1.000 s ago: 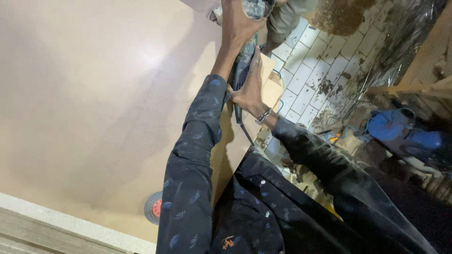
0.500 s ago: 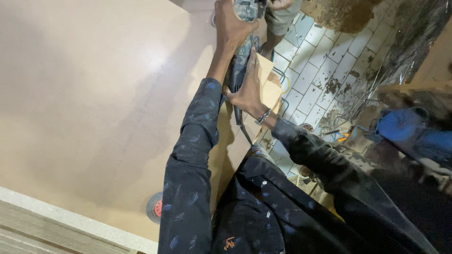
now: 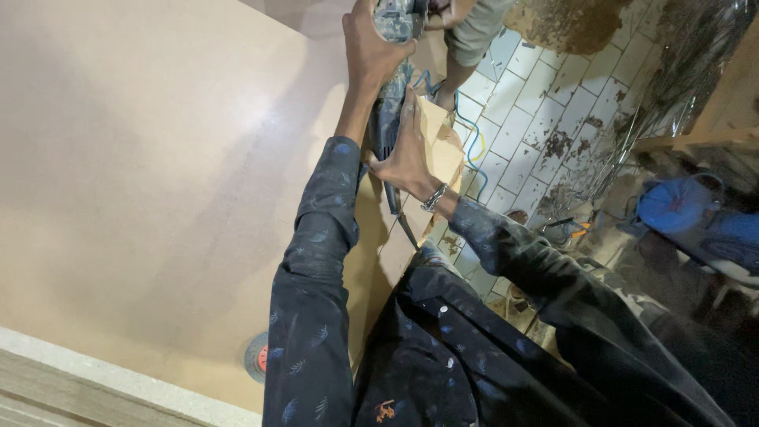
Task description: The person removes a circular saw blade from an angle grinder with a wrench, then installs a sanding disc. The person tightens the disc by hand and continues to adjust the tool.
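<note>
The left hand (image 3: 371, 51) was closed around the front body of a grey power tool (image 3: 393, 47) at the far edge of the picture, and the right hand (image 3: 407, 154) was wrapped on its rear handle, nearer to the person. The tool lay along the right edge of a large tan board (image 3: 158, 174), where a narrow strip of board (image 3: 435, 142) stood beside it. A dark cable (image 3: 399, 217) ran from the handle toward the body. I judged the step was a cut along this edge. To do it well, both hands should have kept a firm grip, the tool flat on the board, and the cable behind the blade. A round disc (image 3: 257, 357) lay near on the board, apart from the work.
</note>
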The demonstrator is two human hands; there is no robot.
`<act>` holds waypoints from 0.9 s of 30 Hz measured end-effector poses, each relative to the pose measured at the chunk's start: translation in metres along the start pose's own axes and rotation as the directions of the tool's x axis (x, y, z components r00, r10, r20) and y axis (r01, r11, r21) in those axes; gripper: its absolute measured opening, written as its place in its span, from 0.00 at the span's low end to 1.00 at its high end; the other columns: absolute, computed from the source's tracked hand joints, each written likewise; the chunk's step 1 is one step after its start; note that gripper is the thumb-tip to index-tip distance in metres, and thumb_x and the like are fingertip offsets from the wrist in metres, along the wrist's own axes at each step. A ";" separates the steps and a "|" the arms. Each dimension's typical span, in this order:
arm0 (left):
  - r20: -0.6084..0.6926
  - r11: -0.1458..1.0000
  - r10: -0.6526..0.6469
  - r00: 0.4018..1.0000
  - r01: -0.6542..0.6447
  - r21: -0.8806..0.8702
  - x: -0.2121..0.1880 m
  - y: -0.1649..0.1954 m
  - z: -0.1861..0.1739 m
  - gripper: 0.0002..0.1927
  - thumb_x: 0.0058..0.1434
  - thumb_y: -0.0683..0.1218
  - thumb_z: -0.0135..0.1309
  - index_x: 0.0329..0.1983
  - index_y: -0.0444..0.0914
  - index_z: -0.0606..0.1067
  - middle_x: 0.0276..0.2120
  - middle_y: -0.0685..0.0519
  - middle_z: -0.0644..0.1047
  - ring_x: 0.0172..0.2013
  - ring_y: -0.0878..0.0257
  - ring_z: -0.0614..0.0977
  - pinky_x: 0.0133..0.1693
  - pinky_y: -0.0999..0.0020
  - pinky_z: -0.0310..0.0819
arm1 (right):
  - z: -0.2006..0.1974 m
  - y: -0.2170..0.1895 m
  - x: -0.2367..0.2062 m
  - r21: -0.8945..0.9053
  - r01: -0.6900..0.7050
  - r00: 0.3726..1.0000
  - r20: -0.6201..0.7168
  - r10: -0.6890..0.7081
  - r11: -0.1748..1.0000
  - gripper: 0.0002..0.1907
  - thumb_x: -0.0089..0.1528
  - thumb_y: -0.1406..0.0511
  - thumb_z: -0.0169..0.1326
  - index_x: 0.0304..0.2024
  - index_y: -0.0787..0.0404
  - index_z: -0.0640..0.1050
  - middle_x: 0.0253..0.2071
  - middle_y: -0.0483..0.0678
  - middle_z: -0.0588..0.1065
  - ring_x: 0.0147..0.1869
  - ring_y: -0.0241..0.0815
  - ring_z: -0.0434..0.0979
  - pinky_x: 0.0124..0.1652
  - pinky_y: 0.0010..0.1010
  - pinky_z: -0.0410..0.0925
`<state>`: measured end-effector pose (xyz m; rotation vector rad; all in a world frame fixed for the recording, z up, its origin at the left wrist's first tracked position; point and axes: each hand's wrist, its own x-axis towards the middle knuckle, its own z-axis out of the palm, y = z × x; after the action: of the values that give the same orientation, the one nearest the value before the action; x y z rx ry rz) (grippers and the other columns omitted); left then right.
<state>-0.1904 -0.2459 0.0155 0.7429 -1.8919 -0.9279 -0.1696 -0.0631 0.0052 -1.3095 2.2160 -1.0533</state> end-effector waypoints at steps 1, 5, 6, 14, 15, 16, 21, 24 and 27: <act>0.000 1.000 0.009 1.000 -0.009 0.000 0.000 0.000 0.000 0.37 0.33 0.44 0.76 0.48 0.32 0.75 0.41 0.40 0.80 0.42 0.40 0.78 0.46 0.52 0.73 | 0.001 -0.001 0.000 0.001 0.005 1.000 -0.006 -0.005 1.000 0.71 0.45 0.62 0.70 0.73 0.76 0.34 0.76 0.73 0.42 0.81 0.72 0.40 0.77 0.47 0.45; 0.027 0.999 0.004 1.000 -0.003 -0.047 0.002 -0.006 -0.003 0.34 0.36 0.45 0.76 0.46 0.33 0.76 0.39 0.42 0.82 0.41 0.43 0.81 0.47 0.54 0.75 | 0.004 -0.002 0.001 -0.028 0.028 1.000 -0.013 -0.029 0.999 0.72 0.46 0.60 0.72 0.72 0.76 0.33 0.75 0.74 0.42 0.80 0.72 0.40 0.76 0.47 0.45; 0.039 0.997 -0.012 0.999 0.015 -0.073 0.002 -0.007 -0.003 0.32 0.38 0.46 0.76 0.46 0.33 0.76 0.39 0.43 0.82 0.41 0.45 0.82 0.49 0.55 0.75 | 0.004 -0.001 0.001 -0.019 0.029 1.000 -0.009 -0.030 0.999 0.72 0.47 0.60 0.71 0.73 0.76 0.32 0.76 0.73 0.42 0.80 0.71 0.40 0.76 0.47 0.45; 0.083 0.997 -0.076 0.994 0.078 -0.026 0.001 -0.009 0.001 0.30 0.38 0.46 0.74 0.44 0.34 0.76 0.40 0.41 0.81 0.45 0.43 0.79 0.51 0.53 0.74 | 0.010 0.001 0.000 0.124 0.014 1.000 -0.019 -0.012 0.992 0.73 0.47 0.59 0.71 0.74 0.75 0.32 0.76 0.71 0.43 0.81 0.67 0.44 0.77 0.46 0.46; 0.069 0.999 -0.040 0.997 0.041 -0.004 0.000 -0.009 0.002 0.31 0.38 0.46 0.74 0.45 0.33 0.76 0.41 0.41 0.81 0.47 0.41 0.77 0.51 0.52 0.72 | 0.011 0.002 0.000 0.084 0.022 0.999 -0.027 -0.020 0.996 0.73 0.48 0.59 0.71 0.74 0.75 0.32 0.76 0.72 0.42 0.82 0.68 0.42 0.78 0.46 0.45; 0.038 1.000 -0.024 0.999 0.025 -0.012 0.000 -0.009 0.003 0.33 0.37 0.46 0.75 0.46 0.32 0.75 0.43 0.39 0.79 0.49 0.40 0.76 0.52 0.51 0.72 | 0.012 0.002 -0.001 0.044 0.028 0.999 -0.032 -0.027 0.999 0.73 0.49 0.58 0.72 0.73 0.75 0.32 0.76 0.72 0.41 0.82 0.69 0.40 0.78 0.46 0.43; 0.087 0.998 -0.009 0.996 0.015 -0.062 -0.002 -0.015 0.006 0.34 0.41 0.48 0.76 0.49 0.34 0.74 0.48 0.41 0.78 0.54 0.43 0.77 0.58 0.52 0.71 | 0.013 0.006 -0.001 -0.017 0.043 0.999 -0.007 -0.043 0.999 0.74 0.50 0.56 0.74 0.72 0.77 0.31 0.75 0.75 0.38 0.81 0.71 0.34 0.77 0.49 0.37; 0.082 0.999 -0.046 0.996 0.046 0.001 -0.003 -0.018 0.008 0.36 0.39 0.48 0.76 0.50 0.34 0.73 0.49 0.40 0.77 0.54 0.41 0.74 0.57 0.51 0.70 | 0.013 0.007 -0.001 0.010 0.013 1.000 -0.005 -0.013 1.000 0.74 0.50 0.55 0.74 0.72 0.77 0.32 0.76 0.74 0.39 0.81 0.70 0.35 0.77 0.47 0.37; 0.013 1.000 0.001 1.000 -0.001 0.004 -0.004 -0.017 0.009 0.41 0.37 0.49 0.78 0.52 0.32 0.71 0.50 0.37 0.74 0.55 0.39 0.72 0.57 0.49 0.68 | 0.014 0.007 -0.001 0.017 0.009 1.000 -0.011 -0.009 1.000 0.73 0.50 0.56 0.72 0.73 0.77 0.33 0.77 0.73 0.39 0.83 0.69 0.36 0.78 0.46 0.38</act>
<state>-0.1944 -0.2493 -0.0036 0.7398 -1.9058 -0.9309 -0.1647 -0.0659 -0.0093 -1.3109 2.2056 -1.0828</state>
